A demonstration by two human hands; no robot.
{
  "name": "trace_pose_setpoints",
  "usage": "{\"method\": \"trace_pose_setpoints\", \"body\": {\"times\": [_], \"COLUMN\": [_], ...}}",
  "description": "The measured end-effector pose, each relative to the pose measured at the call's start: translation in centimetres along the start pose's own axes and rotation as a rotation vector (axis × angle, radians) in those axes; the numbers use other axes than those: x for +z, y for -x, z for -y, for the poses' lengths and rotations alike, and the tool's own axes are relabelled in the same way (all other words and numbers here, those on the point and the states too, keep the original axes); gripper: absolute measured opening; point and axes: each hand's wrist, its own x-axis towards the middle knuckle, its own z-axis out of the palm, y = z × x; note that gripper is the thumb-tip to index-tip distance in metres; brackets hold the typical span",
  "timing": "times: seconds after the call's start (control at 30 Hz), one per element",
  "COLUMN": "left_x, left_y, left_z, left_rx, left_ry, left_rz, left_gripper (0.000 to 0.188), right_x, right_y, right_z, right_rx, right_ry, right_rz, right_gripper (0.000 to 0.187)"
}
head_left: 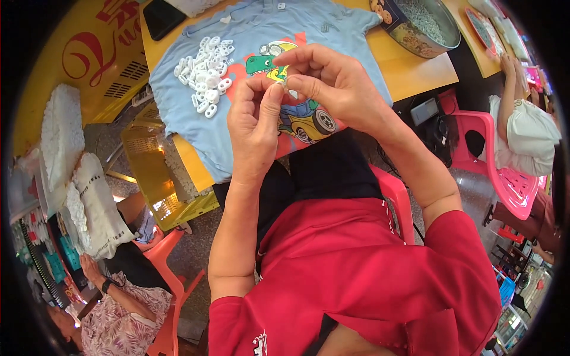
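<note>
My left hand and my right hand meet above a light-blue T-shirt spread over the table. Thumb and fingers are pinched together on both hands, the fingertips nearly touching. A tiny pale bit shows between them, too small to name. Under the hands, the shirt's print shows a green dinosaur and a yellow-and-blue car. Left of my hands lies a heap of small white plastic pieces, oval with holes in them.
A round tin full of small silvery metal parts stands at the far right. A dark phone lies at the far left. Below the table's left side is a yellow crate. People sit on both sides, with a pink chair at right.
</note>
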Motion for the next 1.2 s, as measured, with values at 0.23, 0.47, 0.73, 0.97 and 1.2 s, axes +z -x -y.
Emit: {"method": "trace_pose_setpoints", "body": {"times": [0.23, 0.47, 0.73, 0.97, 1.2], "left_x": [-0.5, -0.3, -0.1, -0.2, -0.2], "left_y": [-0.1, 0.1, 0.6, 0.9, 1.4], "left_z": [0.3, 0.2, 0.0, -0.1, -0.2], "left_rx": [-0.032, -0.021, 0.060, 0.025, 0.027], "left_ry": [0.133, 0.077, -0.109, -0.054, -0.042], "left_rz": [-0.007, 0.025, 0.087, 0.162, 0.131], "left_gripper": [0.012, 0.013, 0.019, 0.019, 0.019], "right_x": [-1.0, -1.0, -1.0, -1.9, -1.8], "right_y": [0.3, 0.2, 0.2, -0.1, -0.5], "right_z": [0.2, 0.3, 1.2, 1.9, 1.3], "right_rx": [0.094, 0.039, -0.112, -0.336, -0.469], "right_ry": [0.004, 0.321, 0.495, 0.783, 0.733], "right_rz": [0.045, 0.041, 0.090, 0.257, 0.292], "right_gripper": [0.025, 0.023, 0.020, 0.013, 0.013]}}
